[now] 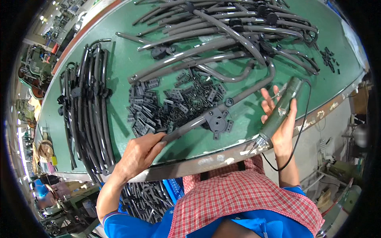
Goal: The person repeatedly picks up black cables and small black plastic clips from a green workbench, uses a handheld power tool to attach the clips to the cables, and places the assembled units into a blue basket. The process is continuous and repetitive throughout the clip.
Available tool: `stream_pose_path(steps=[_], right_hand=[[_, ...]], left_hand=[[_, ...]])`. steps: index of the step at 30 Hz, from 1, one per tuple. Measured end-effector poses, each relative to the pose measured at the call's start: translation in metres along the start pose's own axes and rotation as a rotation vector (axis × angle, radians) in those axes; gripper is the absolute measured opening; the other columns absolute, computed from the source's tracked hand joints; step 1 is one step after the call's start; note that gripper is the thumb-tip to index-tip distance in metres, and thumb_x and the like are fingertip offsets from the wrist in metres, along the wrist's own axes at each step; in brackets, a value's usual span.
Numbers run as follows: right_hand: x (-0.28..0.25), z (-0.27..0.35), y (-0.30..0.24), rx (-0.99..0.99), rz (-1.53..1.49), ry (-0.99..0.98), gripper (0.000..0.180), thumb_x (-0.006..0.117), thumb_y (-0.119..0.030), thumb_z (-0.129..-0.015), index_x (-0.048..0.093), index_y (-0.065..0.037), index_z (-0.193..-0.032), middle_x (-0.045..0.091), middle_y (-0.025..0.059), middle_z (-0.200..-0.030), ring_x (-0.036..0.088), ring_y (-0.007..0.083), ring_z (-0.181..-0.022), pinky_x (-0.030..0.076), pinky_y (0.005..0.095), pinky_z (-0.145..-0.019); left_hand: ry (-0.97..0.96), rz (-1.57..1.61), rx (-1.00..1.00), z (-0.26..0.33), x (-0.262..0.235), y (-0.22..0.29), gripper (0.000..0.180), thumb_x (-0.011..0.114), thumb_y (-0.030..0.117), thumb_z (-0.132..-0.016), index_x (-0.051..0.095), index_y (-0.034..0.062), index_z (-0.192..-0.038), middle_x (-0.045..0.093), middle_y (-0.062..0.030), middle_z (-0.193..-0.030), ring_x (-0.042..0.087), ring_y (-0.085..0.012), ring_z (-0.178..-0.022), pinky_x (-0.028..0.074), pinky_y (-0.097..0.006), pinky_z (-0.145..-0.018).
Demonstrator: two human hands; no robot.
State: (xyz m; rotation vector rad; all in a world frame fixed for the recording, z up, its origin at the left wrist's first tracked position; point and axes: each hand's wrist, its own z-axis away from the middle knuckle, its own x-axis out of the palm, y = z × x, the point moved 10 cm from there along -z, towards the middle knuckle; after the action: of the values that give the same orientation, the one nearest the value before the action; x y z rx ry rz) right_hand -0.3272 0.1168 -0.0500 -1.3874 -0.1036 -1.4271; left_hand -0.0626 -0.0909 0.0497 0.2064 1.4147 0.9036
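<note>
My left hand [141, 154] is closed round the lower end of a dark curved metal tube [185, 129]. A round plastic hinge [217, 123] sits midway along this tube, above the table's near edge. Across the palm of my right hand [282, 137] rests a green electric screwdriver [281, 110]. Its bit points down and left toward the table edge, and some fingers on that hand are lifted off the body. A black cord [306, 115] runs from the screwdriver's upper end. Beyond the held tube lies a pile of small black brackets [145, 115] and dark screws [194, 85].
Many dark bent tubes [222, 27] are heaped at the far side of the green table [119, 119]. More tubes [85, 107] lie bundled at the left. Small black pieces [328, 59] are scattered at the far right. A blue crate [173, 190] with dark parts stands below the near edge.
</note>
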Motion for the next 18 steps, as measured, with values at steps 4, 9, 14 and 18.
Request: stream_pose_path(steps=[4, 9, 14, 18], right_hand=[[-0.003, 0.028, -0.028, -0.117, -0.004, -0.016, 0.069, 0.04, -0.061, -0.091, 0.032, -0.016, -0.143, 0.04, 0.017, -0.143, 0.061, 0.0218, -0.099, 0.054, 0.033, -0.061], [-0.007, 0.062, -0.039, -0.1, -0.215, -0.32, 0.079, 0.05, -0.06, -0.088, 0.022, -0.016, -0.148, 0.039, 0.029, -0.139, 0.064, 0.0287, -0.083, 0.055, 0.039, -0.057], [-0.002, 0.093, -0.045, -0.223, -0.242, -0.539, 0.086, 0.046, -0.07, -0.084, 0.022, -0.02, -0.149, 0.049, 0.0381, -0.119, 0.063, 0.0325, -0.066, 0.05, 0.0398, -0.051], [0.032, 0.103, -0.053, -0.168, -0.254, -0.922, 0.08, 0.059, -0.057, -0.083, 0.028, -0.019, -0.146, 0.06, 0.0312, -0.099, 0.064, 0.0309, -0.059, 0.054, 0.0405, -0.05]], left_hand=[[-0.059, 0.188, -0.12, 0.011, 0.028, -0.012, 0.027, 0.059, 0.014, -0.09, 0.059, -0.003, -0.111, 0.061, -0.0191, -0.082, 0.06, -0.0309, -0.069, 0.047, -0.037, -0.064], [-0.012, 0.131, -0.138, 0.029, -0.007, 0.001, 0.022, 0.061, 0.008, -0.087, 0.062, -0.0054, -0.104, 0.064, -0.0165, -0.079, 0.063, -0.0243, -0.068, 0.049, -0.033, -0.063], [-0.25, 0.143, -0.301, 0.036, -0.044, 0.021, 0.024, 0.061, 0.01, -0.086, 0.064, -0.0074, -0.101, 0.064, -0.0151, -0.072, 0.064, -0.0227, -0.061, 0.05, -0.032, -0.057], [-0.212, 0.288, 0.024, 0.045, -0.018, 0.049, 0.028, 0.071, 0.014, -0.079, 0.067, -0.0036, -0.1, 0.066, -0.016, -0.078, 0.066, -0.0294, -0.067, 0.05, -0.035, -0.059]])
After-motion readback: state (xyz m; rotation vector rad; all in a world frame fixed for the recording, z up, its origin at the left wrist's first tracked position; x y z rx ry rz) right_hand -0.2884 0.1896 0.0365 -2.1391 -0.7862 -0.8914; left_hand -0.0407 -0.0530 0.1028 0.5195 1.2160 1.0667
